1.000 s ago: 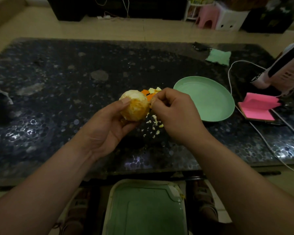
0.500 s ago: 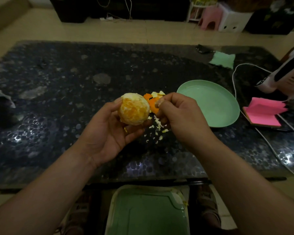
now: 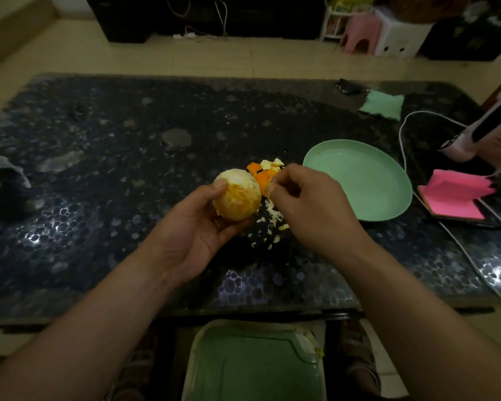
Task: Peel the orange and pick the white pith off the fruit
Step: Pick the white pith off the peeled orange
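Two hands share it: my left hand (image 3: 197,230) cups the peeled orange (image 3: 237,198) above the counter (image 3: 99,169), presenting its pith (image 3: 232,176) at 3 o'clock, where my right hand (image 3: 310,206) curls narrow, whether pinching any I cannot tell

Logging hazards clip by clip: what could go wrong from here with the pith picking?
1. The peeled orange rests only in the left hand, held above the table. A hard tug by the right hand could tear a segment or knock it loose.
2. Pith scraps and peel pieces lie on the table, not on the green plate beside them, so more may scatter.
3. In this dim light, the pale pith on top could be missed.
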A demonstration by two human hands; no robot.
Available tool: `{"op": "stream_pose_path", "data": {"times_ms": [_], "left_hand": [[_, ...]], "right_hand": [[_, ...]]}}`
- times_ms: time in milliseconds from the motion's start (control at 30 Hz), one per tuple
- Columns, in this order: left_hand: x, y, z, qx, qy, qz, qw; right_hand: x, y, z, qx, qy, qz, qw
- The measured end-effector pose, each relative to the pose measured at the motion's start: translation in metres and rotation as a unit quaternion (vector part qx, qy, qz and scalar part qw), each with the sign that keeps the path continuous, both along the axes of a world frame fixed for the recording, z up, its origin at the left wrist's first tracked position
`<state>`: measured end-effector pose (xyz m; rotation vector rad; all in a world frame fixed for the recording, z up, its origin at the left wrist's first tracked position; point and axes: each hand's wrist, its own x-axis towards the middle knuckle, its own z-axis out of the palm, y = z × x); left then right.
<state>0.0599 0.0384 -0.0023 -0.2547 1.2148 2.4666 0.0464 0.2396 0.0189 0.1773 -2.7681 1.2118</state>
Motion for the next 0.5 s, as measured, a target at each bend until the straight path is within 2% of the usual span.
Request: {"op": "stream_pose_path", "data": {"times_ms": [133, 233, 500], "left_hand": [[-0.002, 0.0, 0.002, 0.0, 0.021, 0.0, 1.0], [-0.004, -0.001, 0.003, 0.0, 0.04, -0.007, 0.999], [-0.003, 0.0, 0.005, -0.054, 0.076, 0.013, 0.996]], "right_hand": [[0.006, -0.001, 0.006, -0.063, -0.025, 0.041, 0.997], [0.008, -0.001, 0.009, -0.082, -0.011, 0.046, 0.995], [0.011, 0.0, 0.011, -0.018, 0.039, 0.026, 0.999]]}}
